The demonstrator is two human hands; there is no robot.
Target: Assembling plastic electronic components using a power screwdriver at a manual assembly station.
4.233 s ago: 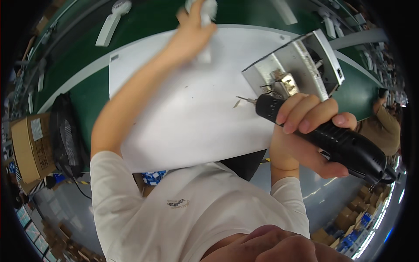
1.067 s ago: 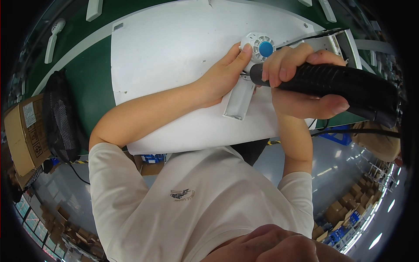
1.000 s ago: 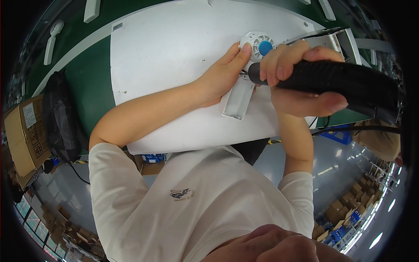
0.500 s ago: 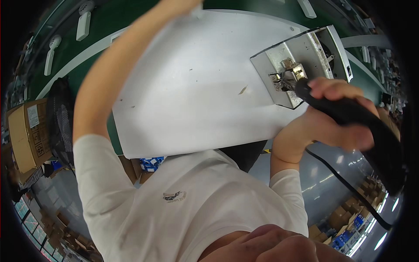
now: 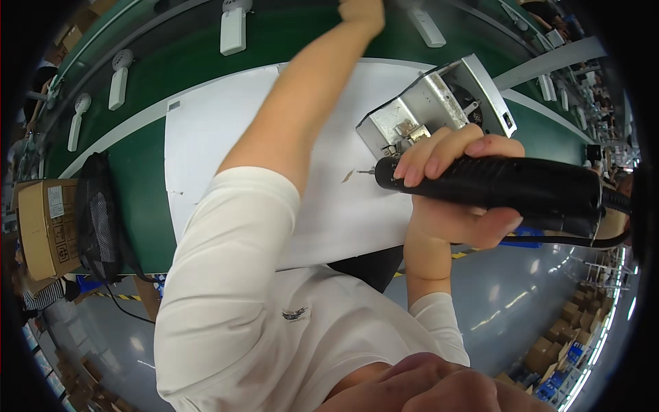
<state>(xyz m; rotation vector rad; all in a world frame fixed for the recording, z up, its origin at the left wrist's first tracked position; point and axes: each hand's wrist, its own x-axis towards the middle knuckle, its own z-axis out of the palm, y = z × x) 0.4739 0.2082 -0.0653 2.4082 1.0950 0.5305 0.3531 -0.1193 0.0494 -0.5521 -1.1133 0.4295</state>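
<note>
The picture is bright in the middle and black around the round edge. The white sheet (image 5: 343,230) is the brightest big spot, with only soft grey shade on it. Lamps (image 5: 618,302) glow in a row low on the right, and white streaks of glare shine on the floor (image 5: 494,336). The metal box (image 5: 439,96) has shiny patches. The black driver (image 5: 494,189) looks dark, but it and the right hand (image 5: 456,185) are fairly clear. The left hand (image 5: 362,12) is a bit blurry and cut off at the top. The bench (image 5: 141,226) bends like a bow, and small things near the rim look squashed and fuzzy.
</note>
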